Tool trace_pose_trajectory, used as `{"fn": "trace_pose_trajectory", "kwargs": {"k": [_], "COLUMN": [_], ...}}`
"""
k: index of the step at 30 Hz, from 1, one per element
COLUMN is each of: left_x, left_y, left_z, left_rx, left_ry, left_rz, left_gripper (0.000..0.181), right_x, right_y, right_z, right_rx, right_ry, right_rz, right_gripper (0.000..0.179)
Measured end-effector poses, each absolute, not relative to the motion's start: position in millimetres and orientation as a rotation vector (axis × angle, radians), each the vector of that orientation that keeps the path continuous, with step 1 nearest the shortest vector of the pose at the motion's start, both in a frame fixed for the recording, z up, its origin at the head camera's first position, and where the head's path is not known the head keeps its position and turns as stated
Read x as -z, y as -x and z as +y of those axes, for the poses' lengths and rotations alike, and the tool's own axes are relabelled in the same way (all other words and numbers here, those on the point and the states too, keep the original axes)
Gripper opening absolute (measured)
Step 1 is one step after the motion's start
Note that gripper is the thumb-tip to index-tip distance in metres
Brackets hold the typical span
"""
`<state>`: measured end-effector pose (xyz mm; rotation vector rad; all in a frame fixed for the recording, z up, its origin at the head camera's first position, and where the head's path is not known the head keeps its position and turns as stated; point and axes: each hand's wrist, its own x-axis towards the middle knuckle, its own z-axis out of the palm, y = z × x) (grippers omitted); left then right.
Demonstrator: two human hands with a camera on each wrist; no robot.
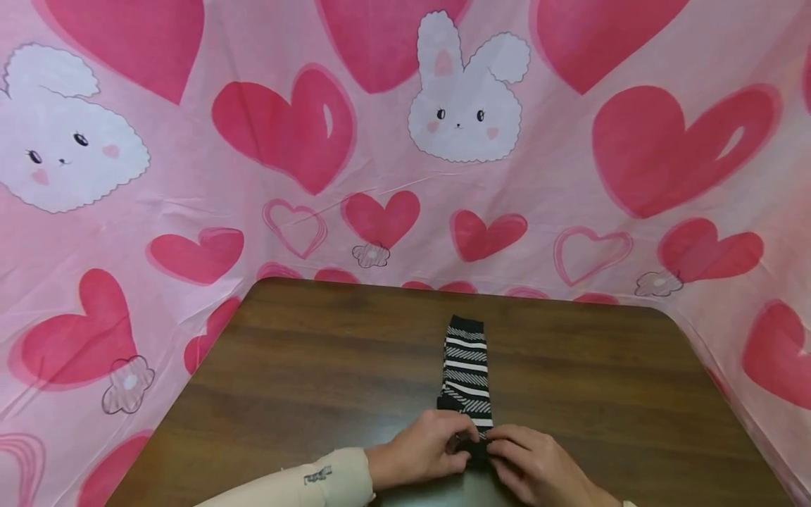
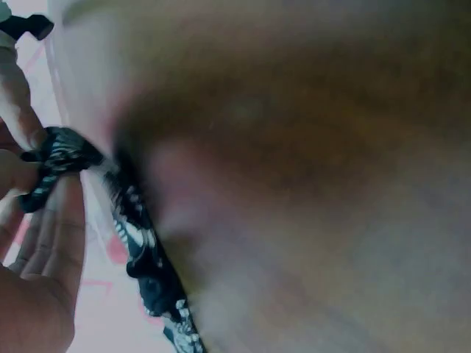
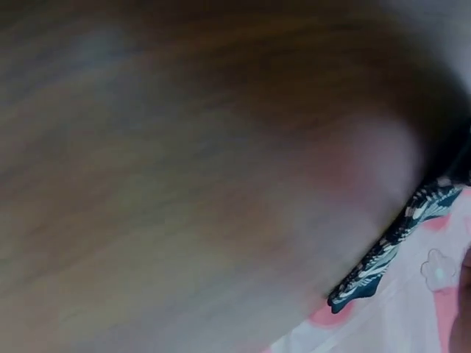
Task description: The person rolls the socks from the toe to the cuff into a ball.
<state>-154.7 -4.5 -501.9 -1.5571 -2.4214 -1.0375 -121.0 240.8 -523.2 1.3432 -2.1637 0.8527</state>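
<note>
A black sock with white and grey stripes [image 1: 467, 366] lies lengthwise on the table, its black far end pointing away from me. At its near end, my left hand [image 1: 427, 447] pinches the dark fabric between thumb and fingers. From the other side my right hand [image 1: 538, 461] grips the same end with bent fingers, close to the left fingertips. The left wrist view shows the bunched sock [image 2: 66, 151] held at the fingers [image 2: 55, 235]. Only the striped length of the sock [image 3: 390, 243] and a sliver of the hand show in the right wrist view.
The brown wooden table [image 1: 329, 352] has rounded far corners. A pink cloth [image 1: 380, 162] with hearts and rabbits hangs behind it and along both sides.
</note>
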Motion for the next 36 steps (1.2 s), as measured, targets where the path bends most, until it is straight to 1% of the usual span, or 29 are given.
{"fn": "trace_pose_trajectory", "kwargs": {"k": [2, 5, 9, 11, 14, 18, 25, 28, 32, 33, 34, 36], "left_x": [500, 499, 502, 505, 506, 501, 500, 502, 506, 507, 508, 510], "left_y": [156, 156, 155, 154, 153, 152, 148, 146, 145, 145, 145, 146], "left_z": [-5, -4, -1, -1, -1, -1, 0, 1, 3, 4, 4, 4], "left_rx": [0.917, 0.609, 0.281, 0.187, 0.086, -0.001, -0.089, -0.112, -0.114, -0.09, -0.052, 0.064], "left_ry": [1.542, 1.574, 1.654, 1.684, 1.725, 1.774, 1.747, 1.707, 1.651, 1.645, 1.641, 1.63], "left_rz": [-2.424, -2.378, -2.261, -2.22, -2.2, -2.227, -2.179, -2.176, -2.172, -2.177, -2.187, -2.225], "left_gripper": [0.021, 0.014, 0.009, 0.007, 0.01, 0.013, 0.011, 0.01, 0.009, 0.009, 0.009, 0.011], "right_x": [522, 521, 523, 525, 525, 522, 521, 522, 525, 525, 526, 525], "right_y": [123, 123, 123, 125, 126, 126, 121, 121, 122, 122, 122, 123], "right_z": [239, 237, 235, 234, 234, 236, 241, 242, 240, 239, 238, 235], "right_rx": [-0.936, -0.993, -0.94, -0.825, -0.621, -0.426, -0.322, -0.257, -0.175, -0.175, -0.19, -0.264], "right_ry": [-1.293, -1.207, -1.127, -1.123, -1.164, -1.292, -1.489, -1.508, -1.505, -1.499, -1.492, -1.469], "right_rz": [-2.23, -2.367, -2.486, -2.51, -2.499, -2.425, -2.244, -2.229, -2.162, -2.154, -2.148, -2.164], "right_gripper": [0.019, 0.026, 0.023, 0.02, 0.018, 0.016, 0.019, 0.019, 0.035, 0.036, 0.035, 0.027]}}
